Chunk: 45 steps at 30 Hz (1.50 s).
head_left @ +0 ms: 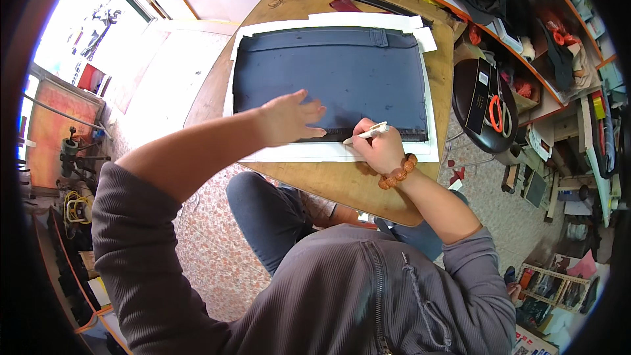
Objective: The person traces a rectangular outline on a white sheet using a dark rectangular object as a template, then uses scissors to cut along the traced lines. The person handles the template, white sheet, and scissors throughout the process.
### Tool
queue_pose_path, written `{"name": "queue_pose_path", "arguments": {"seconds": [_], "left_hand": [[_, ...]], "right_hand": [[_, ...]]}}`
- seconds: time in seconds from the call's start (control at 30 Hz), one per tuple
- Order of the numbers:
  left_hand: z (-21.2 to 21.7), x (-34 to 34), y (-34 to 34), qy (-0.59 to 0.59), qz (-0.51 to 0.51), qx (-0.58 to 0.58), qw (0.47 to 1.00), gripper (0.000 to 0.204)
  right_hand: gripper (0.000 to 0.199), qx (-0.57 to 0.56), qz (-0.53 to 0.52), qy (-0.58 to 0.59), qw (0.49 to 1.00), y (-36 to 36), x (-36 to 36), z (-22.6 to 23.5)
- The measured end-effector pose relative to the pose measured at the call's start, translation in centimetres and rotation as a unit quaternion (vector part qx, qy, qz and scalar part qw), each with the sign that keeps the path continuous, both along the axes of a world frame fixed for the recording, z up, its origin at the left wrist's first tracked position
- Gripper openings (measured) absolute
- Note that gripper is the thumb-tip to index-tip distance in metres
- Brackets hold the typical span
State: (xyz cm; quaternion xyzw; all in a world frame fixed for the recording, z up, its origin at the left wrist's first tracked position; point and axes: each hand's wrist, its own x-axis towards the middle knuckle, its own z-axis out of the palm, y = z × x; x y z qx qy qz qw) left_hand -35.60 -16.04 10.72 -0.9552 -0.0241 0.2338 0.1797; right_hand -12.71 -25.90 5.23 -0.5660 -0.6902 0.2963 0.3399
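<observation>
Both my hands forward, arms reaching from grey ribbed sleeves.

My left hand [289, 118] lies flat, palm down, fingers stretched to the right, forearm bare (sleeve pushed up to the elbow). My right hand [376, 144] is curled closed in a writing grip, knuckles up, wrist bent slightly inward, just beside the left fingertips.

Dark navy blue panel [332, 82], plain, with faint pale smudges and a darker band along its top edge. White paper sheet [328, 152] beneath it, unpatterned. Table [342, 184] is tan wood with visible grain. Pen [368, 133] is white. Bracelet [398, 172] consists of reddish-brown beads. Sleeves [131, 243] are grey with fine ribbing. Trousers [263, 210] are dark blue. Floor [210, 250] shows speckled pink and cream. Round stool [476, 102] is black; scissors [496, 113] on it have orange handles.
</observation>
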Motion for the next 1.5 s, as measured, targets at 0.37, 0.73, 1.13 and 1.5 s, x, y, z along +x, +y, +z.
{"name": "queue_pose_path", "arguments": {"seconds": [0.37, 0.73, 1.13, 1.5], "left_hand": [[-3.4, 4.2, -7.2, -0.188, 0.258, -0.07, 0.945, 0.033], [-3.6, 5.7, -7.0, -0.123, 0.211, -0.03, 0.969, 0.059], [-1.7, 8.7, -6.0, -0.021, 0.185, -0.075, 0.98, 0.081], [-3.1, 11.0, -5.8, -0.139, 0.139, -0.084, 0.977, 0.054]], "right_hand": [[0.014, 0.042, -0.005, 0.021, 0.999, -0.3, 0.1, -0.2], [0.014, 0.044, -0.035, 0.017, 0.998, -0.7, 3.6, -0.3], [0.017, 0.01, -0.081, 0.034, 0.996, -2.0, 10.5, -0.7], [0.017, 0.009, -0.058, -0.015, 0.998, -1.9, 10.8, -0.5]]}}
